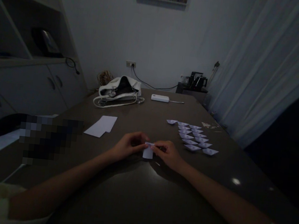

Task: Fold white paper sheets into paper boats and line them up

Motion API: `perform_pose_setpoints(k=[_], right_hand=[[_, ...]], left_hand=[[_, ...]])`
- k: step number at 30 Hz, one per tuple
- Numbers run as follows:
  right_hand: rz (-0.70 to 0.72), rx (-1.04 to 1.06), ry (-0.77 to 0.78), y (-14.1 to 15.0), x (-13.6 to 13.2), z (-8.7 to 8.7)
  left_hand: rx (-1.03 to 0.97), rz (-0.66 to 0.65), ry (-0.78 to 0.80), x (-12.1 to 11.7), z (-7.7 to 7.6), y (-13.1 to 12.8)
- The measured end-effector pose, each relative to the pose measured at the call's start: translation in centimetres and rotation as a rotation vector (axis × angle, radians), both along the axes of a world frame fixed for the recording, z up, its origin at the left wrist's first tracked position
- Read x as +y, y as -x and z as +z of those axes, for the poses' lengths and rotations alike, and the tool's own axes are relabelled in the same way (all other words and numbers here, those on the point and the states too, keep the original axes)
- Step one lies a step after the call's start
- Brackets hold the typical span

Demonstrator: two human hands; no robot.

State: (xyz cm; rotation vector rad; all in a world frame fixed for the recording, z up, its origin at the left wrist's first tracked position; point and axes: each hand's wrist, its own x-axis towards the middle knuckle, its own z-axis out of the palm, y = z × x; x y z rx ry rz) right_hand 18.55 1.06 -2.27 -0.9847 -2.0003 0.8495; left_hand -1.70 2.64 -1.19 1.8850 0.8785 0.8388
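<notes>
Between my two hands is a small piece of white paper (148, 153), pinched along its top edge. My left hand (130, 144) grips its upper left corner between thumb and finger. On the opposite corner, my right hand (168, 154) pinches in the same way. The paper's lower part hangs free just above the dark table, and any folds at its top are partly hidden by my fingers. To the right of my right hand, several folded paper boats (192, 148) stand in rows. Left of my left hand lie white paper sheets (102, 125), overlapping.
On the brown table (134, 203), a white handbag (121, 89) sits at the far left and a white power bank (160, 98) with a short cable at the far middle. Paper scraps (207, 125) lie near the right edge. A kettle (198, 82) stands behind the table.
</notes>
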Motion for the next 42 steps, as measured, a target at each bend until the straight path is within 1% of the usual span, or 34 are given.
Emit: perform_pose_setpoints(k=[2,4,7,10,15,19,23,28,34,37,42], right_hand=[[-0.002,0.0,0.003,0.0,-0.01,0.06],[-0.015,-0.011,-0.003,0.01,-0.04,0.11],[-0.033,-0.041,-0.027,0.0,-0.07,0.04],[-0.025,-0.052,-0.032,-0.04,-0.07,-0.14],[-0.014,-0.059,-0.015,-0.07,-0.01,-0.08],[-0.008,-0.025,0.043,-0.13,0.08,0.01],[0.01,-0.005,0.078,-0.25,0.13,-0.1],[0.016,-0.017,0.064,-0.26,0.13,-0.2],[0.013,0.001,0.047,-0.19,0.03,-0.1],[0.007,0.026,0.052,-0.21,0.0,-0.07],[0.019,0.048,0.069,-0.13,-0.02,-0.01]], left_hand=[[-0.03,-0.001,-0.032,0.06,-0.05,0.03],[-0.013,-0.009,-0.044,0.14,-0.08,0.13],[0.068,-0.049,-0.064,0.2,0.07,0.38],[0.164,-0.099,-0.131,0.13,0.39,0.63],[0.23,-0.119,-0.181,0.01,0.72,0.73],[0.257,-0.147,-0.217,0.11,0.61,0.76],[0.236,-0.163,-0.192,0.11,0.59,0.76],[0.234,-0.178,-0.203,-0.15,0.65,0.63],[0.171,-0.103,-0.092,-0.33,0.54,0.22],[0.186,-0.081,-0.06,-0.37,0.61,0.09],[0.146,-0.068,-0.007,-0.31,0.47,0.07]])
